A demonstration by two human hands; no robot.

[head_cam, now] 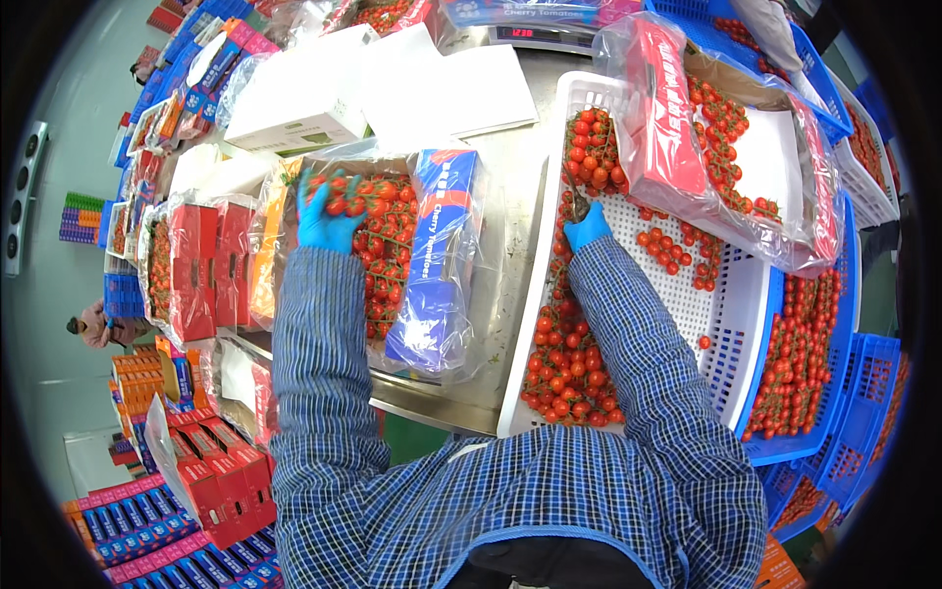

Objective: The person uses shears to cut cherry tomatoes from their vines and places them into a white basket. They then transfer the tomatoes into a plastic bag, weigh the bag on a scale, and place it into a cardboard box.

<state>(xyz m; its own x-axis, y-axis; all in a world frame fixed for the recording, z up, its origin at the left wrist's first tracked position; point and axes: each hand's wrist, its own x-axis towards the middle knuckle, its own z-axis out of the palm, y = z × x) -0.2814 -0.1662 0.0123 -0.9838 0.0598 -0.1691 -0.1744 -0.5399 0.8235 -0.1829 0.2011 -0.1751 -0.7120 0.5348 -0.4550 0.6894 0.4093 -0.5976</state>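
Note:
My left hand [324, 222], in a blue glove, holds a truss of cherry tomatoes [352, 197] over the left end of a plastic-lined carton. More cherry tomatoes on the vine [384, 272] fill that carton, between its orange end and its blue printed flap [436, 258]. My right hand [587, 227], also gloved, grips a dark metal hand tool [579, 200], apparently snips; its tip is hard to make out. That hand is over the left side of a white perforated crate [662, 213], among tomato trusses [567, 368] heaped along the crate's edge.
A red plastic-wrapped carton [662, 110] rests across the crate's far end. White sheets [449, 81] and a white box [302, 132] lie beyond the left carton, near a lit scale [541, 35]. Blue crates of tomatoes [791, 361] stand right; red cartons [193, 272] stand left.

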